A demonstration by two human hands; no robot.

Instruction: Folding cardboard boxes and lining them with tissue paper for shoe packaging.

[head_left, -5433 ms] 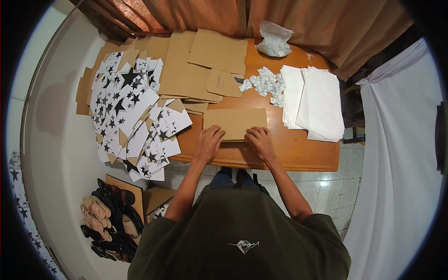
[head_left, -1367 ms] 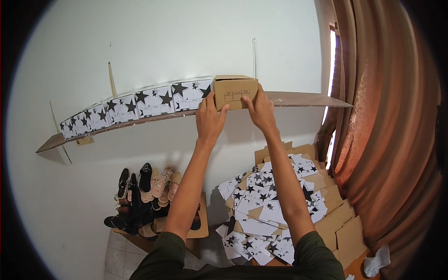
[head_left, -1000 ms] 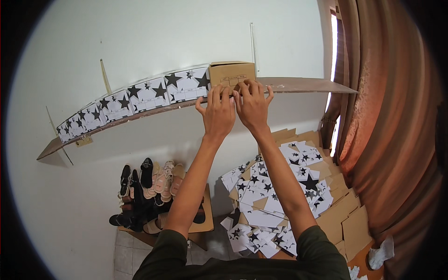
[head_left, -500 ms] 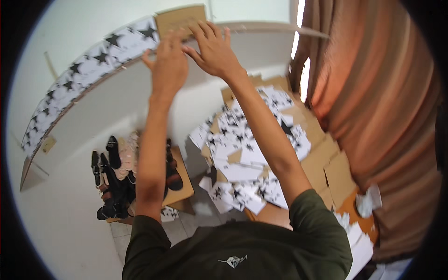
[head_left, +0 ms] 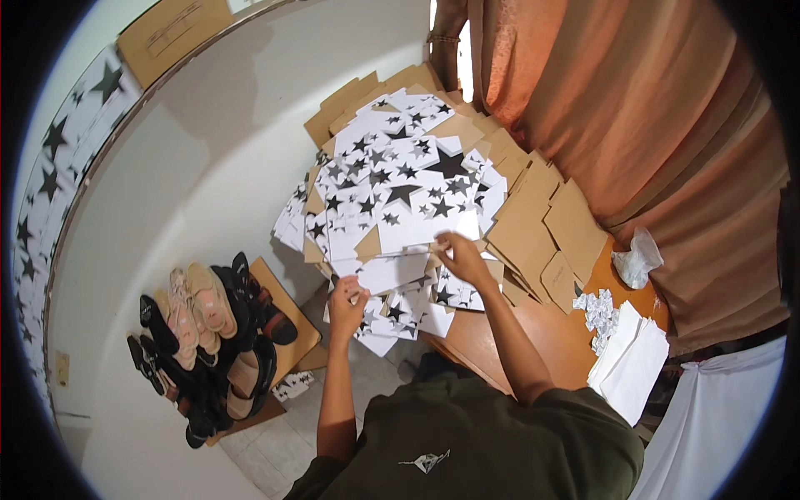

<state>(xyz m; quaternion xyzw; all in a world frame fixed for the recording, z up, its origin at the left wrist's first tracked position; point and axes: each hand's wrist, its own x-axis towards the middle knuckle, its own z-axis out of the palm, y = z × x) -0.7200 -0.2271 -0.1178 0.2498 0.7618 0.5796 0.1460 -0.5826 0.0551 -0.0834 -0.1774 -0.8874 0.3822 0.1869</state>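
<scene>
A big heap of flattened white cartons with black stars (head_left: 400, 225) is spread over the table. At its near side, one white carton (head_left: 387, 273) lies between my two hands. My left hand (head_left: 346, 310) is closed at its lower left corner, fingers bent and thumb toward the right. My right hand (head_left: 463, 258) has curled fingers pinched at its upper right end. How firmly each hand grips is hard to make out, as the fingertips are small and partly hidden.
Plain brown cardboard sheets (head_left: 533, 225) lie right of and behind the heap. White papers (head_left: 629, 358), shredded scraps (head_left: 598, 317) and a plastic bag (head_left: 638, 260) are at right. Several shoes (head_left: 208, 333) crowd a stand at left. A brown box (head_left: 175, 33) sits on the wall ledge beside star-printed cartons (head_left: 54, 158).
Both hands have come down from the brown box on the ledge to the carton heap. The view has swung right and down. The brown box stays on the ledge.
</scene>
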